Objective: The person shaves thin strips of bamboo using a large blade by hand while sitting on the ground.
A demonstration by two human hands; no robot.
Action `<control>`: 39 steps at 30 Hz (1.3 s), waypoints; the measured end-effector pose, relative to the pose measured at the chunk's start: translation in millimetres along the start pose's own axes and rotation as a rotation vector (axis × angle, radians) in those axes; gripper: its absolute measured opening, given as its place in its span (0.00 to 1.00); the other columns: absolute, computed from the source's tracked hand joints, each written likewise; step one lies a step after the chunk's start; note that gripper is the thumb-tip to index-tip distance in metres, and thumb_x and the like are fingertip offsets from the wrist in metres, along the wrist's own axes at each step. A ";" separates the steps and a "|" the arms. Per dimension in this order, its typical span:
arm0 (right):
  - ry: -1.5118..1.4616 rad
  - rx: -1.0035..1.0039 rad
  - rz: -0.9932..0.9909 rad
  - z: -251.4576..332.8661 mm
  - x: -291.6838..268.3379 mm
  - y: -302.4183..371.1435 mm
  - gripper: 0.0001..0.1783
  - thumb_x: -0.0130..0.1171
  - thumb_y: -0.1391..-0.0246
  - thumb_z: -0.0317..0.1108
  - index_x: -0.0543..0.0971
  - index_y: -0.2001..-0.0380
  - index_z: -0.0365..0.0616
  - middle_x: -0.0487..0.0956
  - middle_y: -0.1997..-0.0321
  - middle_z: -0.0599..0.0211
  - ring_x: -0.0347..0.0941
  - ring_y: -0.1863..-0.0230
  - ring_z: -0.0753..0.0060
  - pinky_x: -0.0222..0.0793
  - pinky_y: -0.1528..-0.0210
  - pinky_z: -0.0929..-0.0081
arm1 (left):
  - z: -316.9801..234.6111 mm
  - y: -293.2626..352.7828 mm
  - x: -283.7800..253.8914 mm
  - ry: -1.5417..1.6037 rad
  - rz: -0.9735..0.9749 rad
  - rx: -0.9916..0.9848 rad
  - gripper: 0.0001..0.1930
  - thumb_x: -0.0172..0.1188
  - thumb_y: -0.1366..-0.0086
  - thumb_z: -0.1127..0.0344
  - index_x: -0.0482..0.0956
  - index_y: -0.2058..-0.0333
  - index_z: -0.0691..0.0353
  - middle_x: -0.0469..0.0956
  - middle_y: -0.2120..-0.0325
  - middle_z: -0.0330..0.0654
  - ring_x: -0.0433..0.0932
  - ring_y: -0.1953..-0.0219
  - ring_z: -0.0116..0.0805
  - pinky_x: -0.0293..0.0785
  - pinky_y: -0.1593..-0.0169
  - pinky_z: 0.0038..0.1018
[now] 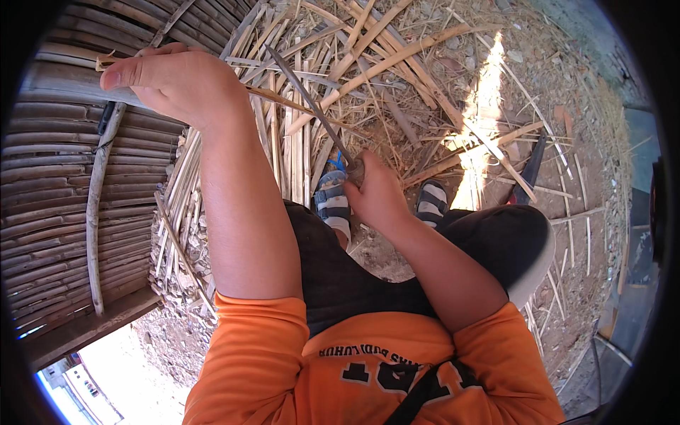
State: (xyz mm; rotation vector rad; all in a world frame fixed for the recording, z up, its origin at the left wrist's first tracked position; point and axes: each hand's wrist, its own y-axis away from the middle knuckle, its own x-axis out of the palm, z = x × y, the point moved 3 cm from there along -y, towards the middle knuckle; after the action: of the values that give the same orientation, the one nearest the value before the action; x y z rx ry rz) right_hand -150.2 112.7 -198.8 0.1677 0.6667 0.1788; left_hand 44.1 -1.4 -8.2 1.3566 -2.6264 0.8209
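While the person sits low with knees apart, the left arm is stretched far forward and out to the left, elbow nearly straight. Left forearm [244, 184] runs up from an orange sleeve [255, 333], wrist bent so the left hand [173, 78] points leftward, thumb [122, 74] lying along the upper side. Hand closed round a thin bamboo strip [280, 99]; a short end pokes out past the thumb, the longer part slants down to the right in front of the shins; the other fingers' curl is partly hidden from me.

Right arm is bent, right forearm [453, 262] angling inward, right hand [379, 191] low and central, between the knees and just above the feet. Fist wrapped round the handle [356, 170] of a long dark knife [297, 85], blade tilted up and left, away from the body. Strip and blade cross in view; can't tell if they touch.

Around: bamboo slat wall [49, 205] at left, pole [64, 88] running behind the left hand, split bamboo pieces [287, 152] heaped on the ground, strapped sandals [331, 195] on the feet, sunlit patch [478, 113] off to the right
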 end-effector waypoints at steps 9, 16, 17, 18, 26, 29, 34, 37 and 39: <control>-0.028 0.145 0.084 -61.2 18.7 -25.0 0.20 0.63 0.49 0.35 0.74 0.56 0.35 0.82 0.63 0.40 0.79 0.56 0.36 0.74 0.52 0.48 | -4.8 3.1 3.3 0.010 -0.054 -0.099 0.42 0.15 0.39 0.18 0.53 0.81 0.54 0.55 0.85 0.35 0.51 0.80 0.30 0.65 0.64 0.23; -0.304 -0.083 -0.119 20.4 -18.5 -4.7 0.20 0.62 0.50 0.34 0.74 0.56 0.34 0.81 0.63 0.40 0.78 0.57 0.35 0.72 0.54 0.47 | 0.0 -0.3 -0.7 -0.075 -0.023 0.062 0.43 0.14 0.40 0.17 0.54 0.83 0.54 0.54 0.85 0.36 0.52 0.80 0.32 0.67 0.66 0.26; -0.252 -0.085 -0.119 15.5 -15.3 -4.2 0.20 0.62 0.50 0.33 0.74 0.55 0.34 0.81 0.63 0.39 0.78 0.57 0.35 0.72 0.54 0.47 | 0.5 -0.1 -1.9 -0.075 -0.035 0.044 0.43 0.14 0.40 0.17 0.54 0.83 0.55 0.54 0.85 0.35 0.52 0.80 0.32 0.66 0.67 0.25; -0.200 -0.085 -0.123 5.7 -10.0 -3.0 0.20 0.61 0.49 0.33 0.73 0.55 0.34 0.81 0.62 0.39 0.78 0.56 0.35 0.72 0.53 0.47 | -1.3 0.1 -2.3 -0.072 -0.043 0.026 0.43 0.14 0.40 0.17 0.54 0.83 0.55 0.54 0.85 0.35 0.52 0.80 0.32 0.65 0.68 0.24; 0.056 0.225 0.054 -97.9 43.8 -22.4 0.25 0.64 0.51 0.36 0.73 0.52 0.31 0.81 0.61 0.34 0.78 0.54 0.34 0.73 0.51 0.48 | -1.3 0.0 0.9 0.005 -0.050 -0.069 0.42 0.16 0.41 0.16 0.54 0.80 0.54 0.53 0.85 0.33 0.50 0.81 0.28 0.53 0.76 0.17; -0.085 0.244 0.072 -91.2 37.3 -24.2 0.24 0.64 0.50 0.36 0.74 0.53 0.31 0.81 0.62 0.36 0.79 0.56 0.36 0.73 0.54 0.51 | -0.4 -1.2 2.9 -0.007 -0.029 -0.034 0.42 0.15 0.42 0.16 0.53 0.79 0.54 0.53 0.85 0.33 0.49 0.81 0.28 0.54 0.76 0.18; -0.301 0.091 -0.017 -2.3 4.4 -8.5 0.21 0.63 0.51 0.34 0.75 0.55 0.33 0.82 0.65 0.39 0.80 0.61 0.36 0.74 0.57 0.50 | 1.5 -2.2 0.3 0.001 -0.020 -0.032 0.43 0.15 0.42 0.16 0.54 0.80 0.54 0.54 0.86 0.34 0.48 0.82 0.29 0.57 0.76 0.18; -0.261 -0.135 -0.111 13.6 2.6 -9.0 0.19 0.63 0.50 0.33 0.74 0.56 0.35 0.81 0.64 0.39 0.80 0.60 0.37 0.74 0.57 0.49 | 0.0 -4.7 -2.9 -0.020 -0.022 0.000 0.43 0.14 0.42 0.16 0.54 0.80 0.54 0.54 0.86 0.33 0.48 0.83 0.29 0.58 0.75 0.18; -0.053 -0.085 -0.093 -9.5 14.6 -11.2 0.18 0.62 0.50 0.32 0.74 0.57 0.35 0.81 0.62 0.39 0.80 0.58 0.37 0.74 0.55 0.49 | -0.3 -5.8 -6.5 -0.024 -0.035 -0.029 0.44 0.15 0.42 0.16 0.57 0.78 0.57 0.55 0.86 0.33 0.49 0.83 0.28 0.57 0.76 0.17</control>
State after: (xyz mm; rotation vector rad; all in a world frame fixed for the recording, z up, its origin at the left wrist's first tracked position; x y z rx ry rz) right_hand -143.6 105.9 -217.3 0.0593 0.6118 0.1132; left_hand 52.5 0.9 -7.4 1.4097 -2.6138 0.7636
